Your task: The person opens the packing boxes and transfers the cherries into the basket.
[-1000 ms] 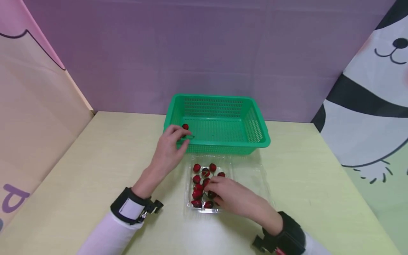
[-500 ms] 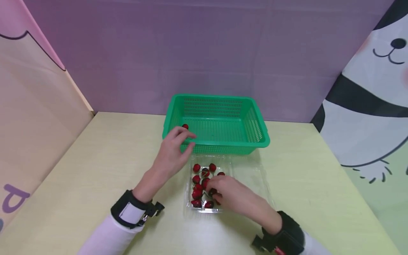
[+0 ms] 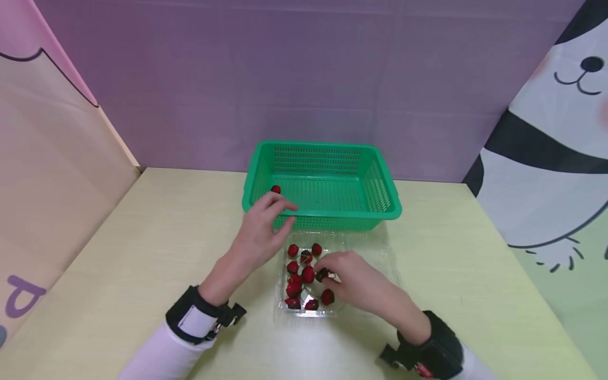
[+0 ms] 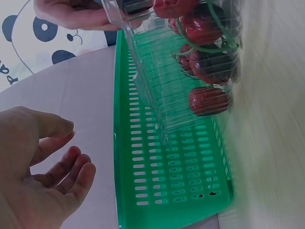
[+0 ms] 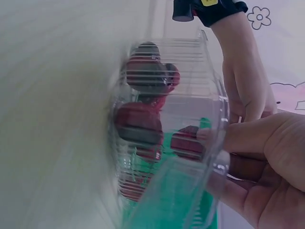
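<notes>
Several dark red cherries [image 3: 293, 290], some with green stems, lie in a clear plastic box [image 3: 311, 313] in front of the green basket. Over the box's right part, my right hand [image 3: 356, 277] pinches one dark cherry [image 5: 188, 142] between thumb and fingertips. In the right wrist view it shows through the box's clear wall. My left hand [image 3: 258, 232] hovers at the front left rim of the green basket [image 3: 332, 215], fingers loosely bent and holding nothing. A single cherry [image 3: 276, 189] sits inside the basket's left end, just past the left fingers.
The box's clear lid [image 3: 370, 258] lies folded out to the right, partly under the right hand. A purple cloth backdrop [image 3: 304, 79] rises right behind the basket. The pale wooden table [image 3: 190, 211] extends to both sides.
My right hand has drawn up and slightly right with a cherry in its fingertips, uncovering another cherry at the box's front right. My left hand has shifted a little right and nearer.
</notes>
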